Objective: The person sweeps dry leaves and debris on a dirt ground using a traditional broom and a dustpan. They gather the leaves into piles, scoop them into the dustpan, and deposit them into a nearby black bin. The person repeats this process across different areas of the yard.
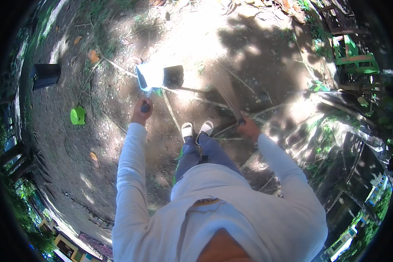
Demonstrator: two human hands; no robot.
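Note:
My left hand (142,111) is closed around the dark-ended handle of a dustpan (146,78), whose pale blue pan is partly washed out by sunlight. The pan is held out ahead of my feet, and a dark shadow lies on the ground at its right. In my right hand (250,128) is the bound end of a stick broom (227,88). Its thin bristles fan forward over the bare soil and blur towards their tips. Whether those tips touch the ground I cannot tell.
Tree roots (196,98) cross the soil before my sandals (187,129). A lime-green plastic pail (78,115) and a black container (46,76) are at the left. Green wooden furniture (355,59) stands at the far right. Dry leaves (93,56) lie scattered.

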